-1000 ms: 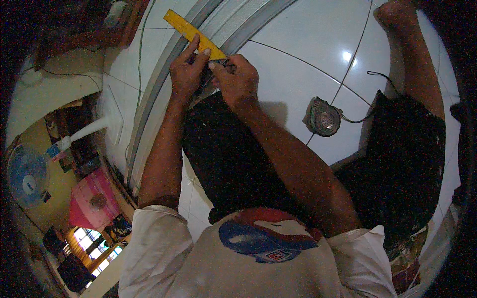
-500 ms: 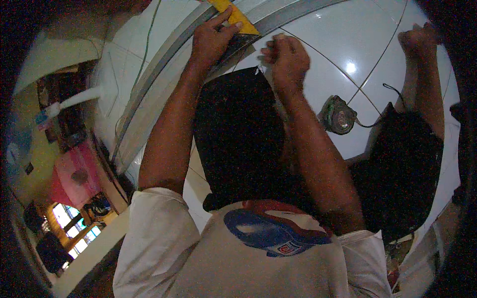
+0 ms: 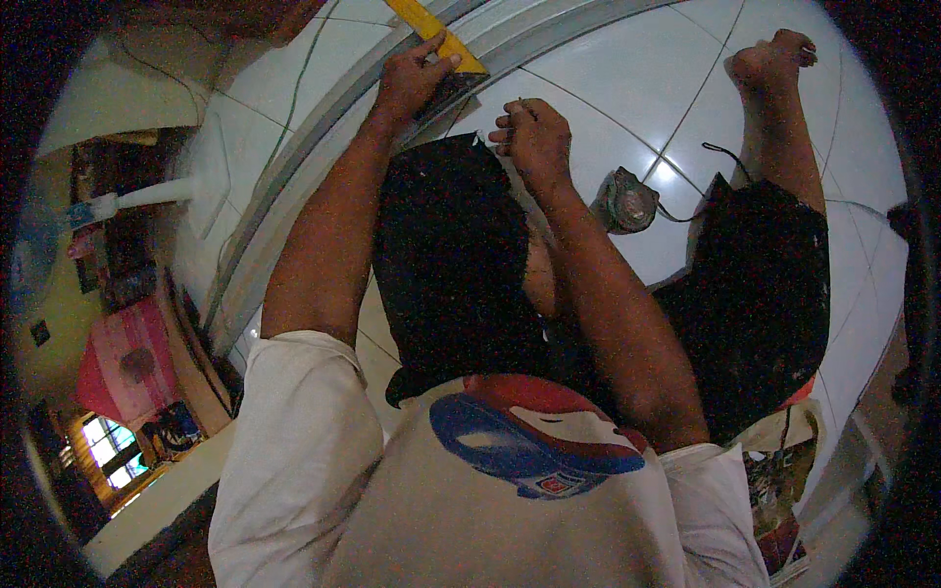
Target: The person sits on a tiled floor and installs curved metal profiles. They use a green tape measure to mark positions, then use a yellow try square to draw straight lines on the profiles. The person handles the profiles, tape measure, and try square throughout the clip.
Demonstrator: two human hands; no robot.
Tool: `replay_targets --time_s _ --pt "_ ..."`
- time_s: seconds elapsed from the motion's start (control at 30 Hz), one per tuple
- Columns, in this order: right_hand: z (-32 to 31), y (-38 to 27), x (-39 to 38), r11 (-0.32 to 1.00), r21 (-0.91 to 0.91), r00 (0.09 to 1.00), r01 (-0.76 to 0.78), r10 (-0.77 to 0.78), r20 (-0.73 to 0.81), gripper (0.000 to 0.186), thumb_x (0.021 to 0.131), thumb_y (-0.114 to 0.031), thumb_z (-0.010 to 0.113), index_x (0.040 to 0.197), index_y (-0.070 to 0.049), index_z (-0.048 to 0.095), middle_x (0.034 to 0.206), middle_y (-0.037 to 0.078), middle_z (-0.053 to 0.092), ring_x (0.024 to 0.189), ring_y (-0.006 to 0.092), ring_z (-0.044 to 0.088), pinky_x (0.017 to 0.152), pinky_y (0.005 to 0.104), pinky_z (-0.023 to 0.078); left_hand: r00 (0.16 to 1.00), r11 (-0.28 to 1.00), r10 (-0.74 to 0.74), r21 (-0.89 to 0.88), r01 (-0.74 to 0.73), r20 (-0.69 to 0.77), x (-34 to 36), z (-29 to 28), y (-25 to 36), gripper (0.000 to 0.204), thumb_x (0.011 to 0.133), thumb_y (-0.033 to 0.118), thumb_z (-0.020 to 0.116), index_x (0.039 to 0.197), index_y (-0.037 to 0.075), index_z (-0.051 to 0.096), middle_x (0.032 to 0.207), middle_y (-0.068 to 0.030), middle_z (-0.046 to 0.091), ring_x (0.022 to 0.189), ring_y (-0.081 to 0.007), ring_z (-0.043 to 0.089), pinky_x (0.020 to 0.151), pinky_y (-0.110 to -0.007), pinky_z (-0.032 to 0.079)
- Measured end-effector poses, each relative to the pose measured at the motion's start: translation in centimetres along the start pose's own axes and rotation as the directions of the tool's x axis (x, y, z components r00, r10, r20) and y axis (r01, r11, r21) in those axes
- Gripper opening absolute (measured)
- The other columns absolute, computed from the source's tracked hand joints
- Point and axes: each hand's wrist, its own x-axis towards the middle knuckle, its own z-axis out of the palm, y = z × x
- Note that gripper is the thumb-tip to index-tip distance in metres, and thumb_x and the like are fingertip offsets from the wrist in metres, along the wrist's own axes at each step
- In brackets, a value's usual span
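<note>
My left hand (image 3: 407, 86) is closed on a yellow square (image 3: 437, 37), a flat straight-edged tool. The square lies across the long grey bars (image 3: 534, 34), which look like metal profiles, near the top of the view. Lower and to its right, my right hand (image 3: 537, 147) hangs over my knee with fingers curled and thumb pressed in. Whatever sits between those fingers is too small and dark to name. On the white tiles right of my right forearm rests a round-cornered tape measure (image 3: 630, 201) with a dark strap.
My bent right leg and bare foot (image 3: 774, 59) stretch along the right on the tiled floor (image 3: 608, 78). A thin green cable (image 3: 299, 93) runs beyond the bars. At the left stand a white pole-like stand (image 3: 162, 191) and a pink cloth (image 3: 132, 353).
The whole view has shifted, so most things sit slightly further left. My right hand has drawn a little away from the square, toward me. My left hand keeps its hold on the square.
</note>
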Motion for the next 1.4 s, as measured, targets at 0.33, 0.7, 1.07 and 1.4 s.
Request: replay_targets --time_s 0.33,0.7,1.07,1.4 --pt "-2.0 -1.0 0.0 0.981 -0.175 0.995 0.089 -0.093 -0.017 0.022 0.108 -0.008 0.044 0.119 0.001 0.061 0.098 0.018 0.072 0.070 0.0199 0.072 0.060 0.0350 0.059 0.992 0.992 -0.123 -0.014 0.124 0.032 -0.5 0.5 0.5 0.070 0.088 0.055 0.079 0.144 0.016 0.066 0.118 -0.0228 0.075 0.104 -0.0310 0.074 0.095 -0.039 0.056" --pt "-0.7 -3.7 -0.5 0.933 -0.323 0.971 0.157 -0.206 -0.123 0.028 0.109 -0.011 0.044 0.133 0.002 0.053 0.101 0.017 0.077 0.064 0.0184 0.070 0.062 0.0350 0.058 0.982 0.982 -0.178 -0.048 0.181 0.057 -0.7 0.0 1.1 0.074 0.088 0.057 0.077 0.148 0.017 0.063 0.119 -0.0225 0.075 0.107 -0.0317 0.073 0.097 -0.040 0.054" --pt "2.1 -6.6 1.7 0.326 -0.814 0.788 0.480 -0.568 0.237 0.019 0.095 -0.027 0.064 0.102 -0.010 0.070 0.086 0.018 0.075 0.077 0.0410 0.073 0.071 0.0538 0.059 0.985 0.983 -0.166 -0.074 0.169 0.055 -1.3 -0.5 1.9 0.066 0.090 0.055 0.075 0.145 0.019 0.066 0.118 -0.0221 0.076 0.105 -0.0314 0.075 0.096 -0.040 0.055" --pt "3.6 -7.7 2.6 0.046 -0.855 0.778 0.517 -0.442 0.447 0.014 0.095 -0.023 0.067 0.103 -0.012 0.070 0.082 0.015 0.075 0.073 0.0374 0.074 0.067 0.0516 0.058 0.985 0.985 -0.160 -0.050 0.163 0.069 -2.0 -2.0 3.0 0.058 0.093 0.053 0.074 0.143 0.026 0.067 0.117 -0.0192 0.077 0.104 -0.0331 0.075 0.097 -0.041 0.056"
